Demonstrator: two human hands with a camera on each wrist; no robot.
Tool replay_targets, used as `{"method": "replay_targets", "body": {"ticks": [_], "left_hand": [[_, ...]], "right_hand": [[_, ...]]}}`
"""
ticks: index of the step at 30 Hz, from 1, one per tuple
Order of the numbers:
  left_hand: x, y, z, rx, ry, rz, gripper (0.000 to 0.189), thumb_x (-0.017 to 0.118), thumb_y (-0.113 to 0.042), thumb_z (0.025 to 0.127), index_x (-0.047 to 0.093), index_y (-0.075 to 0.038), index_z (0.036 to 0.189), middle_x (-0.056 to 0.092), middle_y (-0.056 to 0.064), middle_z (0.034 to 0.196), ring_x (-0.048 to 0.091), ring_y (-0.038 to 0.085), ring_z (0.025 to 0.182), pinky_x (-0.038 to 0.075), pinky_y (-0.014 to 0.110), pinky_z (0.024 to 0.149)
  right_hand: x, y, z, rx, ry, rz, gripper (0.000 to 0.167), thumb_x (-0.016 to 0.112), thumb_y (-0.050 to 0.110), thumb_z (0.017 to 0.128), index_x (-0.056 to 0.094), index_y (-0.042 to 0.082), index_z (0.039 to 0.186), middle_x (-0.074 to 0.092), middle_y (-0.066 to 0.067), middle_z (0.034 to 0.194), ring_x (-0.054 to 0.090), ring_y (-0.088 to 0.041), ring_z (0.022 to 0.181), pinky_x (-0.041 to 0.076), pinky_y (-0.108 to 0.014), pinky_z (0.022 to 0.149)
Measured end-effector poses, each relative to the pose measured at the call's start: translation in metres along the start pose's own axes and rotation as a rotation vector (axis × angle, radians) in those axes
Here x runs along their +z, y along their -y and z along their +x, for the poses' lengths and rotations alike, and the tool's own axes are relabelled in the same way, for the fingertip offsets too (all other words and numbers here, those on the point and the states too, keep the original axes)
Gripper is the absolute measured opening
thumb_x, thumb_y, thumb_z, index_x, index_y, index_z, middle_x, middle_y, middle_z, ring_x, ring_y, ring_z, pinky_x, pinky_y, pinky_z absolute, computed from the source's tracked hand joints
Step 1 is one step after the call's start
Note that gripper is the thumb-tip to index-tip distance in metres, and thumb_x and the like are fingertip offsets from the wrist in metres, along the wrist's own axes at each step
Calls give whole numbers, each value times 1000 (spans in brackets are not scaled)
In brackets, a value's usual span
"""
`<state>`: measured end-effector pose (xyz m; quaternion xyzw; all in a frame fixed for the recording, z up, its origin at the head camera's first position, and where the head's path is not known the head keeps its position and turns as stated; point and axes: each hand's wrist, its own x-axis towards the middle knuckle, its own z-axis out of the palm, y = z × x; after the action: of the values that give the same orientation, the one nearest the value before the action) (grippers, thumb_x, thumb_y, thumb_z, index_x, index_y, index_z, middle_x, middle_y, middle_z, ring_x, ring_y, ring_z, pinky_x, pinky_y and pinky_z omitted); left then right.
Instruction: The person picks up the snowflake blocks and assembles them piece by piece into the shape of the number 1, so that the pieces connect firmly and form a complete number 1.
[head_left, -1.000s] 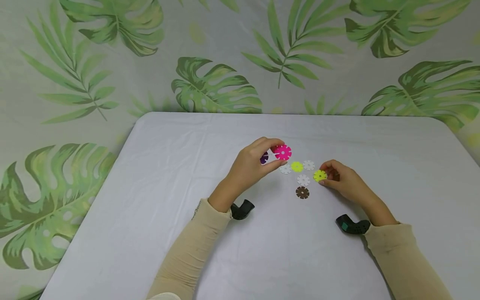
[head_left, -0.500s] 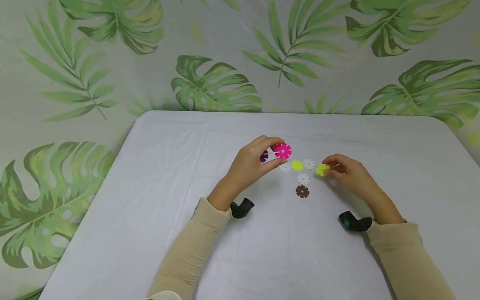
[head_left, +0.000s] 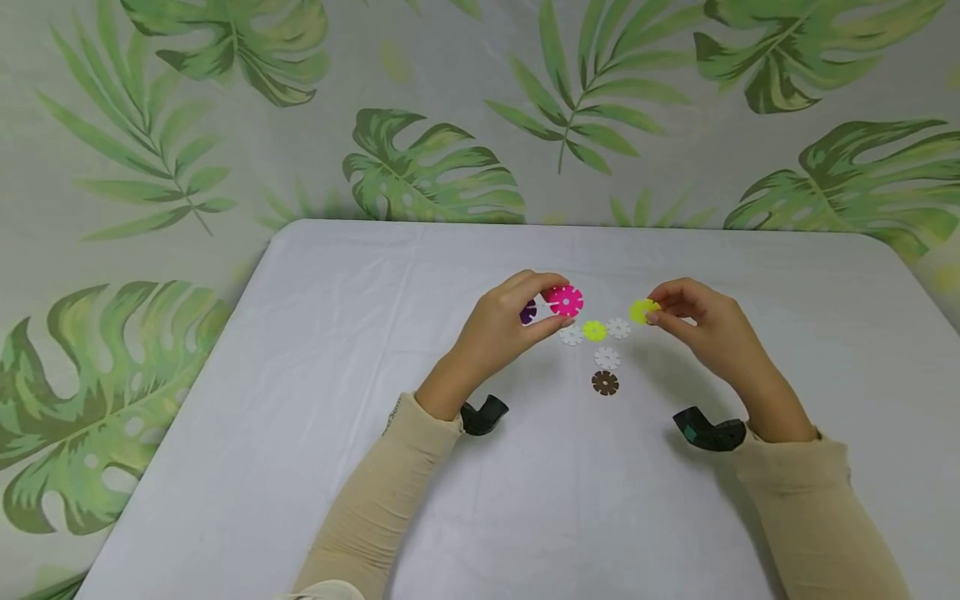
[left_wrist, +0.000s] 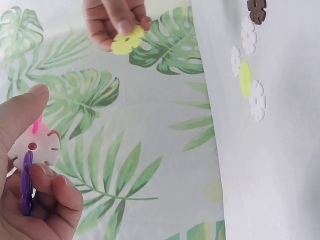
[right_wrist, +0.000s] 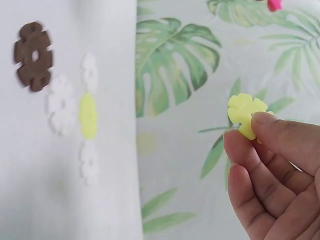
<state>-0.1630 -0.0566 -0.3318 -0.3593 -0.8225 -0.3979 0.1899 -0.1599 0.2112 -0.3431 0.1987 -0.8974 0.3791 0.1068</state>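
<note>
My left hand (head_left: 495, 329) holds a small joined piece above the table: a pink notched disc (head_left: 566, 302), a white notched disc (left_wrist: 45, 145) and a purple notched disc (left_wrist: 26, 185) slotted together. Between thumb and fingertips, my right hand (head_left: 705, 329) pinches a yellow notched disc (right_wrist: 245, 114), raised off the table to the right of the pink one. The two held pieces are apart. Below them on the cloth lie another yellow disc (head_left: 595, 331), several white discs (head_left: 607, 358) and a brown disc (head_left: 605, 383).
A white cloth covers the table (head_left: 337, 350). Behind its far edge hangs a leaf-patterned cloth (head_left: 435, 167). A black device sits at each wrist, one by the left sleeve (head_left: 397, 475) and one by the right sleeve (head_left: 802, 492).
My right hand has lifted the yellow disc from beside the loose discs, upward and away from the table. The left hand keeps its joined discs in nearly the same place.
</note>
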Motion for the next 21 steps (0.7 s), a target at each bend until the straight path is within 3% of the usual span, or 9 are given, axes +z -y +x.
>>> {"method": "replay_targets", "body": {"ticks": [6, 21], "left_hand": [[0, 1, 0, -1, 4, 0, 37, 72, -17, 77, 59, -3, 109, 59, 2, 95, 51, 8, 77, 40, 9, 65], [1, 1, 0, -7, 8, 8, 38, 72, -19, 78, 60, -4, 110, 59, 2, 94, 50, 8, 77, 41, 10, 64]], "right_hand": [[-1, 15, 6, -45, -44, 17, 19, 67, 3, 80, 59, 2, 96, 61, -4, 88, 54, 2, 77, 41, -9, 67], [12, 42, 21, -191, -88, 206, 20, 67, -11, 74, 60, -4, 90, 60, -6, 85, 57, -5, 77, 45, -14, 73]]}}
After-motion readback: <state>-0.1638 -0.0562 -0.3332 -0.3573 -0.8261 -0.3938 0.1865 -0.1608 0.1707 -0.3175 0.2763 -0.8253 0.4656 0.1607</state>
